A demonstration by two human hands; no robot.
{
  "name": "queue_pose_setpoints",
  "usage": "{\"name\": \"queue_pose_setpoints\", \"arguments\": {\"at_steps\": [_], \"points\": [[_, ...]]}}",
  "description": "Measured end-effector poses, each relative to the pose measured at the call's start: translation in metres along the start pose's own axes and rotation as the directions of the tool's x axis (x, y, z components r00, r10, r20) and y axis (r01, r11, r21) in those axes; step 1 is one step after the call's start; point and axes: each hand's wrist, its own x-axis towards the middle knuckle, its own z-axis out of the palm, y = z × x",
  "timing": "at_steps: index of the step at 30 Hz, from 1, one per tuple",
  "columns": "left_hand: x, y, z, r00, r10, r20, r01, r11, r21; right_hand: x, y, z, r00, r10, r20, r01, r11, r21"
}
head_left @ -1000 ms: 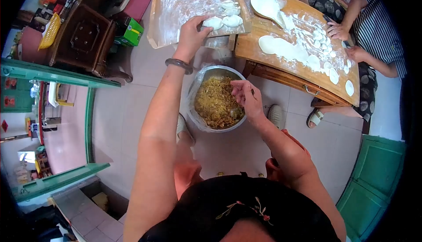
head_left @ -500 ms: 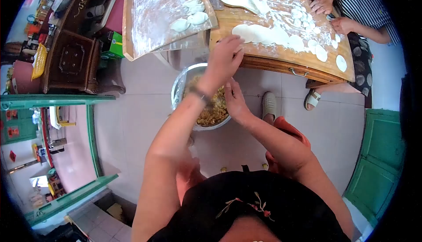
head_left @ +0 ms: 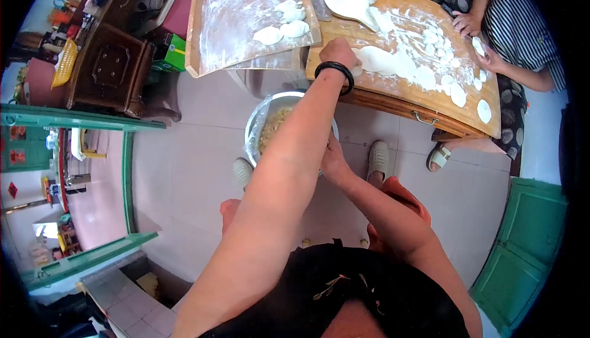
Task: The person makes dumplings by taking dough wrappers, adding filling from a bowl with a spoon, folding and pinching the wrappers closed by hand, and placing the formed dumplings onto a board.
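Observation:
My left hand, with a black band at its wrist, reaches to the near left edge of the wooden board. Its closed fingers are at the end of a row of overlapping round dumpling wrappers and pinch the end one. My right hand is at the right rim of the metal bowl; my left forearm covers its fingertips, so its grip is hidden. Brown chopped filling shows in the bowl, partly behind that forearm. Clear plastic lines the bowl's rim.
A floured tray holds several dumplings. Across the board, a person in a striped shirt has one hand near a dark object and the other at a wrapper. Small dough pieces lie there. A drawer handle sticks out.
My left hand has moved forward and closed at the wrapper row. My right hand has moved slightly down along the bowl's rim. The co-worker's hand has lifted a wrapper. The view has shifted slightly.

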Motion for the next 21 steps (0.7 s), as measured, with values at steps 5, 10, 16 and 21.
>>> {"name": "queue_pose_setpoints", "arguments": {"at_steps": [5,10,16,21], "points": [[-0.008,-0.007,0.021,0.956,0.151,-0.251,-0.137,0.988,0.072,0.001,-0.008,-0.006,0.99,-0.128,0.056,0.139,0.94,-0.31],[-0.01,-0.016,0.039,0.858,0.383,-0.344,-0.387,0.92,0.059,-0.007,-0.012,-0.007,0.99,0.143,0.014,-0.109,0.811,-0.574],[-0.005,-0.055,0.039,0.877,0.375,-0.299,-0.46,0.834,-0.303,-0.01,-0.03,-0.013,0.966,0.247,0.072,-0.16,0.798,-0.582],[0.0,-0.076,0.037,0.912,0.319,-0.257,-0.357,0.926,-0.12,-0.01,-0.014,-0.026,0.996,0.022,0.087,0.035,0.801,-0.598]]}}
